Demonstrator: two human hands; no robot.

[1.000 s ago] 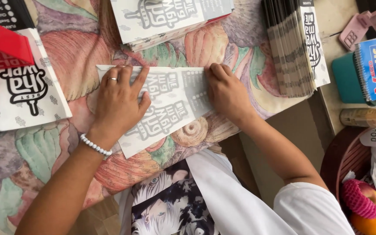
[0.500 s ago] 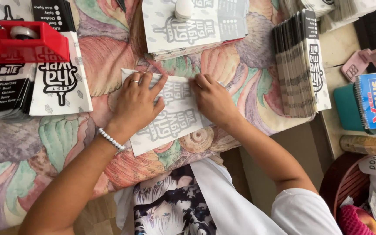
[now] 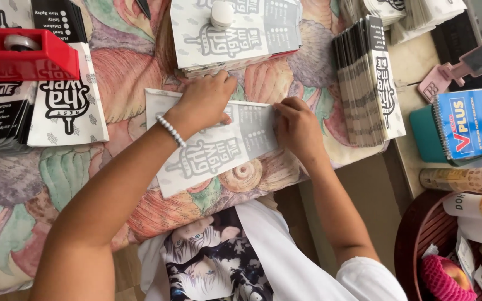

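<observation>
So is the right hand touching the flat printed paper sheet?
Touching: the head view shows the right hand pressed flat on the printed paper sheet, fingers on its right end.

White short-sleeved T-shirt (image 3: pixel 285 267) with a large black-and-white anime-style print (image 3: pixel 213 262) across the front. Bare forearms below the sleeve. Bracelet of small white beads (image 3: pixel 171 131) around the left wrist, near the left hand (image 3: pixel 202 103). No ornament visible on the right hand (image 3: pixel 297 129).
</observation>
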